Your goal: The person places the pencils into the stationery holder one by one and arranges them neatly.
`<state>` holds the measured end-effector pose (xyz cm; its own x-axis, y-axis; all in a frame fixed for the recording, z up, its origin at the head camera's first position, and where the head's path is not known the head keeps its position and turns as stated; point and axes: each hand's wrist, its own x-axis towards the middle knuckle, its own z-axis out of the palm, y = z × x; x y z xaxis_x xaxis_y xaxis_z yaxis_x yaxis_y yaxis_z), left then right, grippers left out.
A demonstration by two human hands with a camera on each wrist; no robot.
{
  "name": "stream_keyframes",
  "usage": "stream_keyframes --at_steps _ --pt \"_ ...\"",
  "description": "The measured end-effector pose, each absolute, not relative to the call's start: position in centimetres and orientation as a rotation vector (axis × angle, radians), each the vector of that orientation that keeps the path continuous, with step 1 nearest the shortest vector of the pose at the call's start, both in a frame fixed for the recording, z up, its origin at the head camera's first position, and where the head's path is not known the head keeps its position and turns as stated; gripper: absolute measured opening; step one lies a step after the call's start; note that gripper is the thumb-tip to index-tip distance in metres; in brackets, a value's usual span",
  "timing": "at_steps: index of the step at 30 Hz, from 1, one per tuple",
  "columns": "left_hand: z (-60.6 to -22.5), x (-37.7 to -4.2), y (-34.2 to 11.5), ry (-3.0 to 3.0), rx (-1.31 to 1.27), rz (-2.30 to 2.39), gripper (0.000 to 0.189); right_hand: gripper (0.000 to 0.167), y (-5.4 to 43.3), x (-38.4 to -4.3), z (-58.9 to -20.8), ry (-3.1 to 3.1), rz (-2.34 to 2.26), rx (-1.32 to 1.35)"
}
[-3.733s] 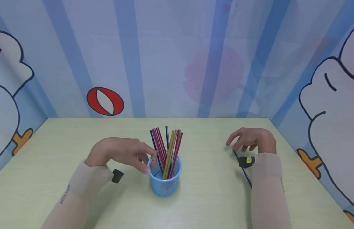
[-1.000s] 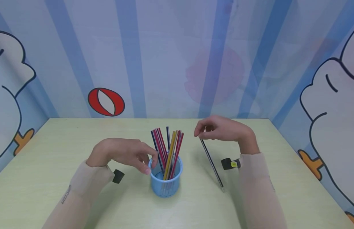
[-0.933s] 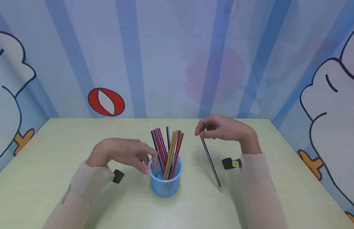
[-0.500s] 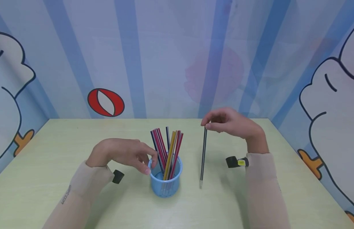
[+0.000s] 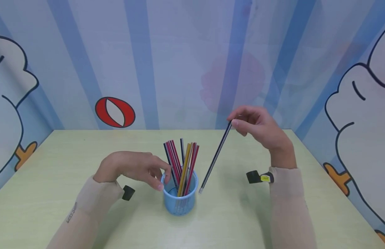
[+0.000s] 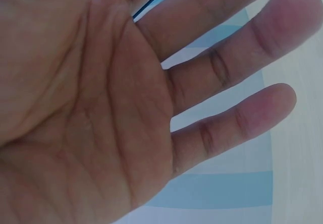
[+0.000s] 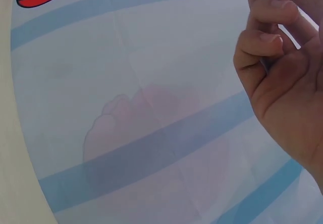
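In the head view a light blue pencil cup [image 5: 179, 206] stands upright on the table, holding several slim pencils [image 5: 184, 169] in red, yellow and dark colours. My left hand [image 5: 134, 167] pinches the cup's left rim, index finger bent over the edge and thumb outside. My right hand [image 5: 258, 127] pinches a dark striped pencil [image 5: 215, 156] by its upper end. That pencil slants down to the left, its pale lower tip just right of the cup. In the left wrist view the palm and several extended fingers [image 6: 267, 114] show. The right wrist view shows curled fingers [image 7: 262, 45]; the held pencil is hidden there.
A pale wooden table [image 5: 236, 221] lies under both hands. Behind it hangs a blue striped backdrop [image 5: 186, 62] with a printed red and white oval [image 5: 115, 112]. Cartoon figures are printed on both side walls.
My right hand lifted the dark pencil from the right side of the table, brought it left, and raised it. Its lower end swung left toward the cup. The left hand stayed at the rim.
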<state>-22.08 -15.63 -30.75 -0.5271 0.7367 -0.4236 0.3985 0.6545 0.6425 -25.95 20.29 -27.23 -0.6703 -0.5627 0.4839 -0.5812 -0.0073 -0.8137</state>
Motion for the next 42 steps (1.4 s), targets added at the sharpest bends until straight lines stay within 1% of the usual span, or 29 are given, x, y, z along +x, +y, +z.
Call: stream_keyframes --at_steps 8,16,24,36,42 --pt "-30.8 -22.1 -15.7 2.181 0.878 0.620 0.010 0.014 19.3 -25.8 -27.0 -2.034 1.869 1.193" --pt "-30.8 -22.1 -15.7 2.181 0.891 0.618 0.010 0.012 18.8 -26.2 -27.3 -2.197 1.779 1.179" --pt "-30.7 -22.1 -15.7 2.178 0.893 0.622 0.009 0.013 16.8 -26.3 -27.8 -2.395 1.569 1.310" --pt "-30.7 -22.2 -15.8 2.161 0.916 0.638 0.009 0.011 13.1 -26.2 -28.8 -2.515 1.621 1.528" --pt "-30.9 -22.2 -15.8 2.157 0.922 0.635 0.012 0.010 12.8 -26.1 -29.0 -2.581 1.648 1.523"
